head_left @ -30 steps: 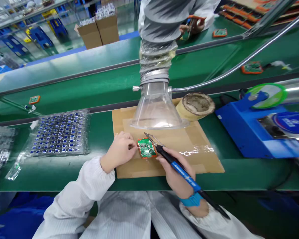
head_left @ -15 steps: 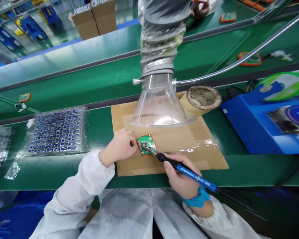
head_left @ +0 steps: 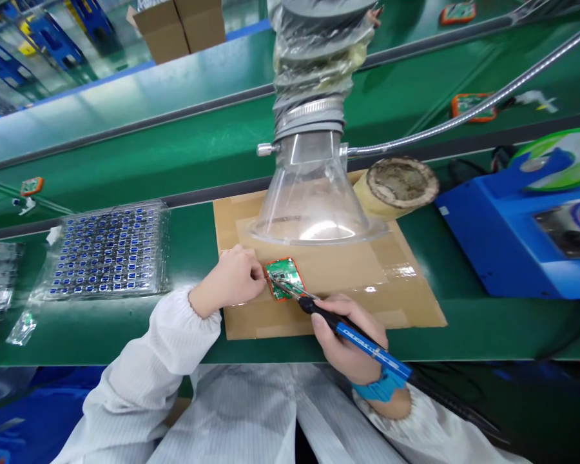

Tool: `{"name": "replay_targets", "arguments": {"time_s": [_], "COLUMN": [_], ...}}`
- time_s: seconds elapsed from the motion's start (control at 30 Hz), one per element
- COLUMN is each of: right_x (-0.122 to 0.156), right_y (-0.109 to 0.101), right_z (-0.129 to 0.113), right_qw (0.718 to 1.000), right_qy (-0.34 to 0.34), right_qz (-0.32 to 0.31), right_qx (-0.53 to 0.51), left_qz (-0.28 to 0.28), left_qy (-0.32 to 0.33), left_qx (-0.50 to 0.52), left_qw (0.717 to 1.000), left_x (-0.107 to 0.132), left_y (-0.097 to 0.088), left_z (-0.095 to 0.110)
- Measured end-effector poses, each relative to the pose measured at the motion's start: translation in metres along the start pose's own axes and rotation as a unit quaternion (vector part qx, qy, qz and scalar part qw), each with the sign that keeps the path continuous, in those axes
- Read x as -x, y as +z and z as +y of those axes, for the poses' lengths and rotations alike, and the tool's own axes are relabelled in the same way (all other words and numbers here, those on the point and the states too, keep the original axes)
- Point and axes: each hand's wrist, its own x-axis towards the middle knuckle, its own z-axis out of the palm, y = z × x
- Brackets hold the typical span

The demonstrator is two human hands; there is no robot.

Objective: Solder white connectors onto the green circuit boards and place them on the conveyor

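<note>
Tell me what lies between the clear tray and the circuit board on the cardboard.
The head view shows the left hand, plus some green bench and cardboard.

- An electronics workshop or factory floor, by its look.
- Long green workbench (head_left: 191,248) with a circuit board (head_left: 286,269) on a cardboard sheet (head_left: 338,267), a blue-handled soldering iron (head_left: 391,362) at the board.
- Clear funnel hood (head_left: 309,200) on a ribbed duct (head_left: 314,77) above.
- Plastic tray (head_left: 161,258) of small blue-marked parts; more orange-edged boards (head_left: 473,107) farther off.
- White work coat (head_left: 241,412), blue wristband (head_left: 384,388).
- Blue stools (head_left: 55,42) and a cardboard box (head_left: 164,29) beyond.
</note>
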Motion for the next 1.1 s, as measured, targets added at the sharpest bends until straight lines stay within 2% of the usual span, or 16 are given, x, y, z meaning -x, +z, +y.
{"name": "replay_targets", "arguments": {"time_s": [0.57, 0.67, 0.83, 1.0, 1.1], "right_x": [0.001, 0.003, 0.005, 0.004, -0.003], "right_y": [-0.002, -0.006, -0.009, -0.012, -0.023], "right_z": [0.001, 0.006, 0.019, 0.027, 0.036], "right_qw": [1.000, 1.000, 0.995, 0.993, 0.985], "right_qy": [-0.015, -0.009, 0.056, 0.083, 0.094], "right_qz": [-0.002, 0.024, 0.083, 0.083, 0.141], "right_qx": [0.001, -0.006, 0.007, -0.001, 0.028], "left_qz": [-0.009, -0.012, -0.008, -0.007, -0.011], "left_qy": [0.000, -0.001, -0.003, 0.003, 0.001], "left_qx": [-0.010, -0.008, 0.000, 0.003, -0.005], "left_qw": [1.000, 1.000, 1.000, 1.000, 1.000], "left_x": [-0.001, -0.001, -0.001, -0.002, -0.002], "left_y": [-0.002, -0.001, 0.000, -0.001, -0.002], "left_z": [0.002, 0.000, -0.001, -0.001, -0.002]}}
